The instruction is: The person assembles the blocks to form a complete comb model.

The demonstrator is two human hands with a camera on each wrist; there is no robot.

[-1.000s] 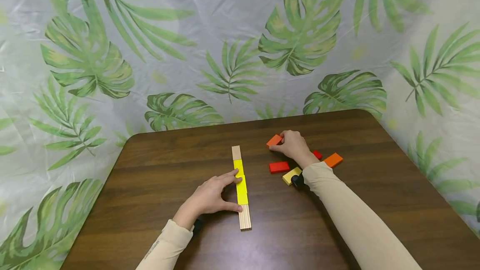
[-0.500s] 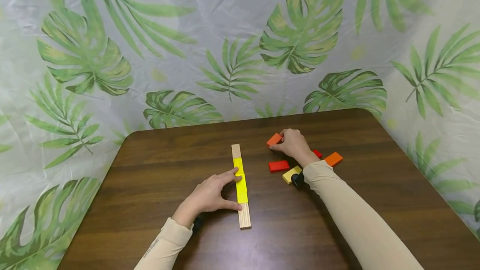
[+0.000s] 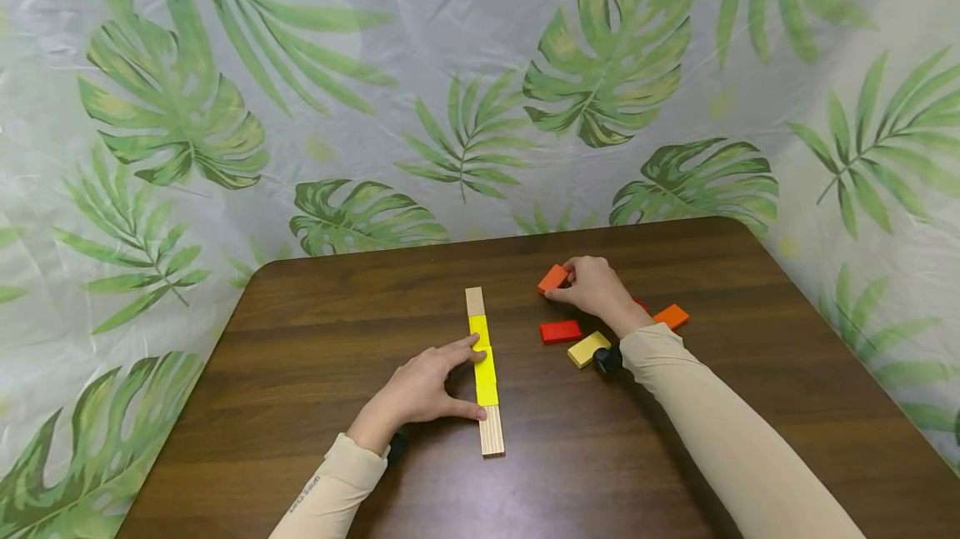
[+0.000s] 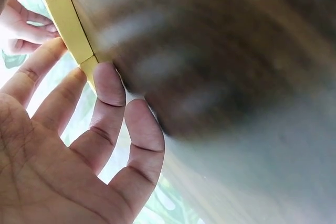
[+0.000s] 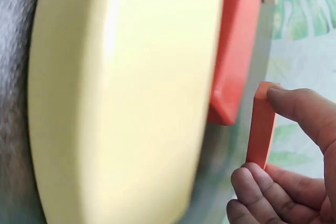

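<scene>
In the head view my right hand (image 3: 597,289) pinches an orange wooden block (image 3: 552,279). The right wrist view shows this orange block (image 5: 261,124) upright between the thumb at one end and the fingertips at the other. My left hand (image 3: 427,387) rests beside a straight row of blocks, its fingers spread and loosely extended. This row has yellow blocks (image 3: 486,376) in the middle, a plain wood block (image 3: 474,301) at the far end and a striped wood block (image 3: 492,432) at the near end. In the left wrist view, fingertips touch the yellow row (image 4: 73,30) along its side.
Between the row and my right forearm lie a red block (image 3: 560,331) and a pale yellow block (image 3: 588,350). Another orange block (image 3: 672,316) lies right of the right wrist, with a red one mostly hidden behind it. A leaf-print sheet (image 3: 465,106) hangs behind the brown table (image 3: 337,297).
My right hand shifts slightly to the right with the orange block, which turns a little. My left hand stays at the row.
</scene>
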